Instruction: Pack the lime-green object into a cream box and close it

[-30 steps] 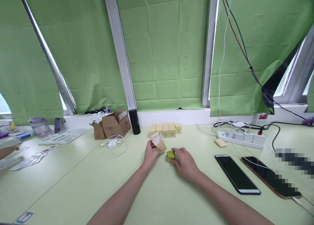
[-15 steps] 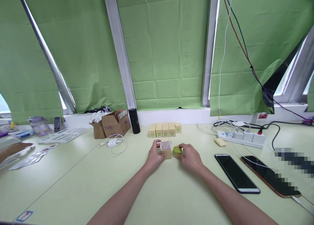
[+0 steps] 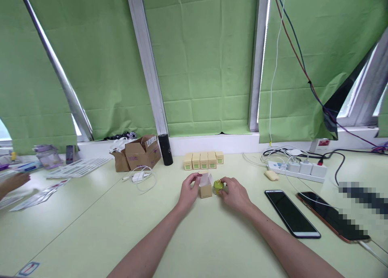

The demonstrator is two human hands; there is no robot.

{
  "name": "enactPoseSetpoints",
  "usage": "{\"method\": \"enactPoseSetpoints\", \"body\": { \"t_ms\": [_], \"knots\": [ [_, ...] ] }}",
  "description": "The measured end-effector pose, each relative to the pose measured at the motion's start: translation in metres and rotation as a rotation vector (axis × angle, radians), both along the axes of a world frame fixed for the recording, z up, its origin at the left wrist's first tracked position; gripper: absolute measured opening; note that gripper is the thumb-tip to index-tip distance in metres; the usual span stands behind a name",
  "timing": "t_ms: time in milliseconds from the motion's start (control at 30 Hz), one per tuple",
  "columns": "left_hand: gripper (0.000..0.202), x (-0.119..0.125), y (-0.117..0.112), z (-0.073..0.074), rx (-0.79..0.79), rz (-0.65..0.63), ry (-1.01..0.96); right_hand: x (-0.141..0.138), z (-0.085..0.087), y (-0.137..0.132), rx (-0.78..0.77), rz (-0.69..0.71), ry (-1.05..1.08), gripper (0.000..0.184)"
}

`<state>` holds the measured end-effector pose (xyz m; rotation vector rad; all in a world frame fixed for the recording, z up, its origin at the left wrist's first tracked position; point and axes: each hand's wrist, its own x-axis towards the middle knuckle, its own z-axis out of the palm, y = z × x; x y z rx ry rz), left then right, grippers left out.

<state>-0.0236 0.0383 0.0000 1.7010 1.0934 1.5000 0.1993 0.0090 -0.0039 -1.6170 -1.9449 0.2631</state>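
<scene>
A small kraft cardboard box (image 3: 206, 191) stands on the table with its top open and its pale inside showing. My left hand (image 3: 188, 190) is at its left side, thumb and forefinger closed at the upper left edge by the raised flap. Just right of the box is a small jar with a green cap and a loop on top (image 3: 218, 186). The fingers of my right hand (image 3: 235, 193) are closed around the jar's right side, partly covering it. Several closed boxes of similar size (image 3: 200, 161) are lined up behind.
A black bottle (image 3: 165, 149) and an opened carton (image 3: 142, 152) stand at the back left. Two phones (image 3: 291, 213) and a power strip (image 3: 297, 171) with cables lie to the right. Another person's hand (image 3: 15, 183) is at the far left.
My left thumb has moved from the front of the box up to its left edge, and the box has turned slightly. My right hand stays at the jar. The other person's hand has shifted left.
</scene>
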Motion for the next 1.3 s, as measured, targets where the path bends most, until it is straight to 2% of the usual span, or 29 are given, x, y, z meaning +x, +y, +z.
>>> {"method": "enactPoseSetpoints", "body": {
  "t_ms": [167,400,600,700,867,1000,1167,1300],
  "knots": [
    [0.039,-0.002,-0.003,0.005,-0.045,-0.051,-0.059,0.001,0.004,-0.002,0.003,0.008,-0.014,0.032],
    [0.049,-0.002,-0.004,0.0,-0.12,-0.163,-0.107,0.004,-0.003,0.004,0.003,0.044,-0.005,0.03],
    [0.05,-0.002,-0.006,0.002,-0.126,-0.157,-0.126,0.005,-0.005,0.005,-0.004,0.11,0.078,0.025],
    [0.049,-0.002,-0.007,0.004,-0.138,-0.162,-0.14,0.005,-0.005,0.007,-0.006,0.105,0.126,0.029],
    [0.044,-0.001,-0.01,0.007,-0.148,-0.19,-0.138,0.014,-0.004,0.016,0.078,0.016,0.273,0.033],
    [0.047,0.0,-0.012,0.009,-0.179,-0.224,-0.142,0.022,0.001,0.022,0.173,-0.06,0.487,0.034],
    [0.051,0.0,-0.011,0.009,-0.2,-0.239,-0.154,0.017,0.013,0.015,0.233,0.036,0.72,0.043],
    [0.052,0.0,-0.01,0.008,-0.2,-0.259,-0.161,0.005,0.021,0.0,0.254,0.116,0.74,0.045]
  ]
}}
